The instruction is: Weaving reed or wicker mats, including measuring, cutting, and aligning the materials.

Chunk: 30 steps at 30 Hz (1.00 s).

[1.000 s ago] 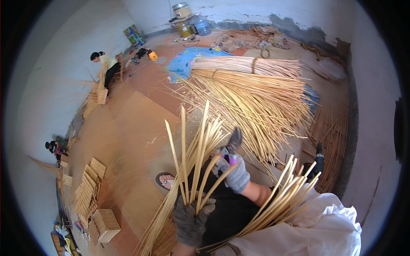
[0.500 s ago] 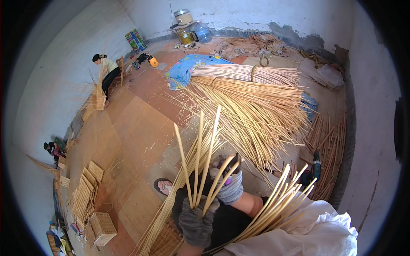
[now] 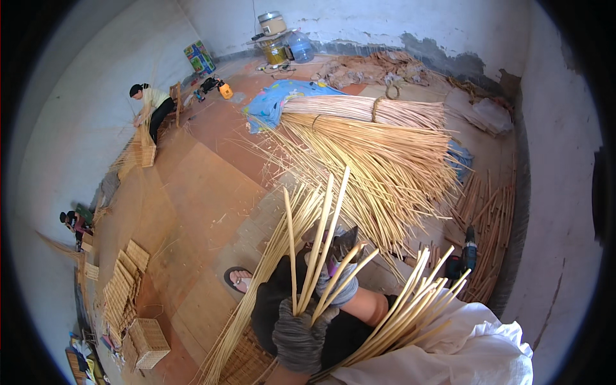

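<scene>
Pale canes (image 3: 312,273) clasped in left hand (image 3: 299,340), tool (image 3: 345,242) in right hand (image 3: 344,290); multicoloured panel (image 3: 199,58) illegible.

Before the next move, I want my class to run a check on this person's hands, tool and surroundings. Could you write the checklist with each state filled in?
1. Gloves on the left hand and right hand: ok, both covered.
2. Rods gripped: ok, the left hand is closed around their lower part, tips fanned upward.
3. Dark-bladed tool in the right hand: ok.
4. Blade clear of the rods: cannot tell; they overlap in this view.
5. Toes protected: not ok, the visible foot is in an open sandal.
6. Power drill away from both hands: ok, off to the right.
</scene>
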### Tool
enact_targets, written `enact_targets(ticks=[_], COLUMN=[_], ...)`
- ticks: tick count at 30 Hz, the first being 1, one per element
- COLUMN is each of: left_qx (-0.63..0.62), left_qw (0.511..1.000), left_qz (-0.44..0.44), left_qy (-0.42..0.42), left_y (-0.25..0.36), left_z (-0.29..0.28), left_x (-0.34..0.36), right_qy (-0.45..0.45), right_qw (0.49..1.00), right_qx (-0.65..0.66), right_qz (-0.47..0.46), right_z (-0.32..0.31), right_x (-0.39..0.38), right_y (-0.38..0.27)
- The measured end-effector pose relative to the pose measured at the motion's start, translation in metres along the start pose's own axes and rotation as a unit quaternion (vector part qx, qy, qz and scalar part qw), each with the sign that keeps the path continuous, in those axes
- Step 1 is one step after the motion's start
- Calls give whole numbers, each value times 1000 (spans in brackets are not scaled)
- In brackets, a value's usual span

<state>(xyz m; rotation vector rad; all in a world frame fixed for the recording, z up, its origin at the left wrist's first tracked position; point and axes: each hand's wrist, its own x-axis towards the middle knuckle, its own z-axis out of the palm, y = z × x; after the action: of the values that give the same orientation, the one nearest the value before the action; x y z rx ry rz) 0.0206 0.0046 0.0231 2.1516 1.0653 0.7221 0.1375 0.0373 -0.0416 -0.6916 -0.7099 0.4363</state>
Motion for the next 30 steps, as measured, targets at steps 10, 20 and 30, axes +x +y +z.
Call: enact_targets(ticks=[10, 20, 30], left_qx=[127, 105, -150], left_qw=[991, 884, 983], left_qz=[-44, 258, -24], left_qy=[-6, -375, -105], left_y=[-43, -12, -18], left_z=[-66, 2, -7], left_x=[116, -28, -11], right_qy=[94, 151, 78], right_qw=[963, 946, 977], right_qx=[55, 86, 48], right_qz=[247, 274, 193], right_z=[1, -32, -43], right_x=[14, 37, 23], right_y=[-23, 7, 18])
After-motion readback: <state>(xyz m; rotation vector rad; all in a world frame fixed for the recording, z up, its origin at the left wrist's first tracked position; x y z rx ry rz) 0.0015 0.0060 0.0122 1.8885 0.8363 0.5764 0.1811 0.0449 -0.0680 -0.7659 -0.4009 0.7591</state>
